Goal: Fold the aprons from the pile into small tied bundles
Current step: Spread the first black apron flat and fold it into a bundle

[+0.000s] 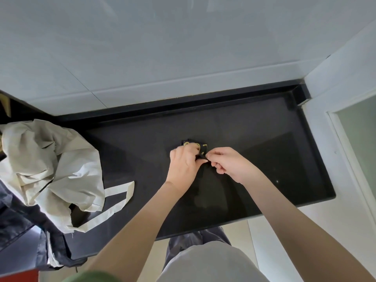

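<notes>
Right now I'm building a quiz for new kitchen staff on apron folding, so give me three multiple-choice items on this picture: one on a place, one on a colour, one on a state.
1. Where on the counter does the apron pile lie? A left end; B right end; C middle.
2. What colour is the bundle under the left hand? A beige; B black with yellow print; C red.
3. What is the right hand doing? A lying flat; B pinching a black strap; C hanging idle.
Answers: 1 A, the heap sits at the left edge of the view. 2 B, yellow marks show on black cloth. 3 B, its fingertips curl on the strap.
</notes>
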The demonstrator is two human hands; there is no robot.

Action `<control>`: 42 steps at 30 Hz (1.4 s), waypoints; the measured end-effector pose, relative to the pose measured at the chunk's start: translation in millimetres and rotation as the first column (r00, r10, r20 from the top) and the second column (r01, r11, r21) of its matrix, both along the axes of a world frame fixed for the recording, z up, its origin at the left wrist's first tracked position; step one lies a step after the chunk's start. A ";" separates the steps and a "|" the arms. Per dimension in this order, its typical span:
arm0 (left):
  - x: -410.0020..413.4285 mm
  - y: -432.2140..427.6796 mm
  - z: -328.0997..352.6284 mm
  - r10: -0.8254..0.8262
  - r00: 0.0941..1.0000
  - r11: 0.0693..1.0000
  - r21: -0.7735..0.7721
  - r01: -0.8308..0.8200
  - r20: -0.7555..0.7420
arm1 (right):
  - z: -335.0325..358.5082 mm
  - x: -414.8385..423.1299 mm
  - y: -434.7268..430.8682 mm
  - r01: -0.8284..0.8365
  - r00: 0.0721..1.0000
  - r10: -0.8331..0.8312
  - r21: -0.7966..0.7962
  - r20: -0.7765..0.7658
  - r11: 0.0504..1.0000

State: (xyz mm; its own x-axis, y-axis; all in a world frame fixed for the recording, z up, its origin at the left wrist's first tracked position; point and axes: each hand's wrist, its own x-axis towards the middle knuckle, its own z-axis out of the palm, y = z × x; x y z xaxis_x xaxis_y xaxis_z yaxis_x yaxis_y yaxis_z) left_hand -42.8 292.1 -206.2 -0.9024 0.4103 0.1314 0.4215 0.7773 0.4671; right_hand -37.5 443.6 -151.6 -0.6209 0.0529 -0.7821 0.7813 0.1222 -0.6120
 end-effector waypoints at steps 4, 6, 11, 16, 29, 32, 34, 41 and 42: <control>2.7 0.8 -1.6 0.243 0.966 0.960 0.162 -0.227 -0.090 | -7.1 3.7 -4.2 0.034 0.998 -0.035 -0.017 -0.056 0.999; 4.7 3.5 -1.4 0.218 0.974 0.969 0.134 -0.208 -0.067 | -10.4 6.0 -7.9 0.060 0.993 -0.061 -0.018 -0.102 0.998; 0.0 -0.1 -1.3 -0.030 0.994 0.993 0.108 0.041 -0.108 | -14.3 10.6 -12.4 0.141 0.980 -0.143 -0.020 -0.137 0.990; -5.7 -3.9 8.3 -0.153 0.986 0.970 0.204 0.136 0.071 | -16.0 13.4 -23.3 0.354 0.929 -0.361 -0.090 -0.082 0.931; -6.4 -26.0 10.7 -0.117 0.900 0.907 0.414 -0.075 0.421 | -23.6 17.2 -27.4 0.514 0.857 -0.513 -0.003 -0.055 0.858; -14.6 -28.7 20.5 -0.143 0.863 0.950 0.311 -0.017 0.485 | -22.5 23.0 -17.3 0.431 0.889 -0.423 0.005 -0.175 0.902; -11.6 -31.2 27.4 -0.192 0.841 0.966 0.251 0.069 0.507 | -18.1 23.9 -16.0 0.414 0.883 -0.417 -0.059 -0.216 0.908; 3.1 -21.1 37.5 -0.024 0.961 0.999 -0.028 0.033 0.275 | 17.1 8.6 -26.6 0.410 0.859 -0.468 -0.270 -0.206 0.871; 0.4 -19.0 47.0 0.035 0.944 0.999 -0.001 -0.036 0.328 | 24.9 6.2 -25.7 0.416 0.841 -0.484 -0.282 -0.244 0.865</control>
State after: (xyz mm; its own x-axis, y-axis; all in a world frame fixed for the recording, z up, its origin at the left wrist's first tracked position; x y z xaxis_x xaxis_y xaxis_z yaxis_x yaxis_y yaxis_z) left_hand -42.4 273.1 -159.1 -0.9100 0.3774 -0.1720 0.2166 0.7861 0.5789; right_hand -31.3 418.0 -126.7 -0.7713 0.2402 -0.5894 0.4952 -0.3551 -0.7929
